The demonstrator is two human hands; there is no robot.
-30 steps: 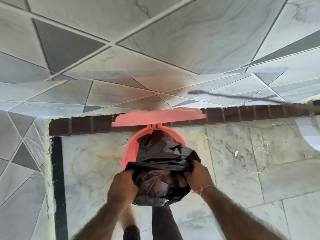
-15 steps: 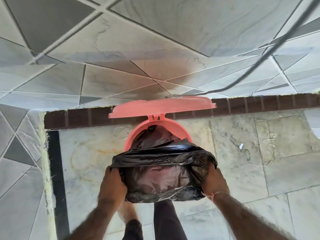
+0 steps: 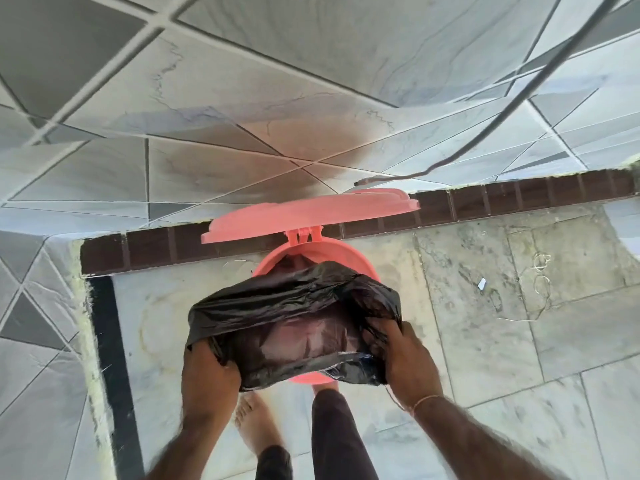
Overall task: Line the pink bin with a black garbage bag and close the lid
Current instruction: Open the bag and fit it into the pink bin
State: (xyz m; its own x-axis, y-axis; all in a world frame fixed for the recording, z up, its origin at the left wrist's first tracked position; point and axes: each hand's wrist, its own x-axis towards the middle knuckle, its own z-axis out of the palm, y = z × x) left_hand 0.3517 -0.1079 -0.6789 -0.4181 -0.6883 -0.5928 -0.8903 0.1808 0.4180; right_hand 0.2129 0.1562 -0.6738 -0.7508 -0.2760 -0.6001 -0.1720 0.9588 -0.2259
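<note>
The pink bin [image 3: 273, 259] stands on the floor against the tiled wall, its hinged pink lid [image 3: 311, 214] raised and leaning back. A black garbage bag [image 3: 294, 306] sits in the bin with its mouth stretched wide over the near side of the rim. My left hand [image 3: 209, 372] grips the bag's left edge and my right hand [image 3: 403, 358] grips its right edge, both at the bin's near side. The far rim of the bin shows bare pink; a strip of near rim shows under the bag.
A dark brown skirting strip [image 3: 519, 197] runs along the wall base behind the bin. A dark cable [image 3: 512, 109] hangs across the wall at the right. My bare foot [image 3: 256, 427] and dark trouser leg [image 3: 339, 438] stand just before the bin. A black floor strip [image 3: 114, 375] runs at left.
The bag's mouth has been pulled wider apart, from a bunched opening to a broad stretched one. Both hands moved outward and down around the bin's near rim.
</note>
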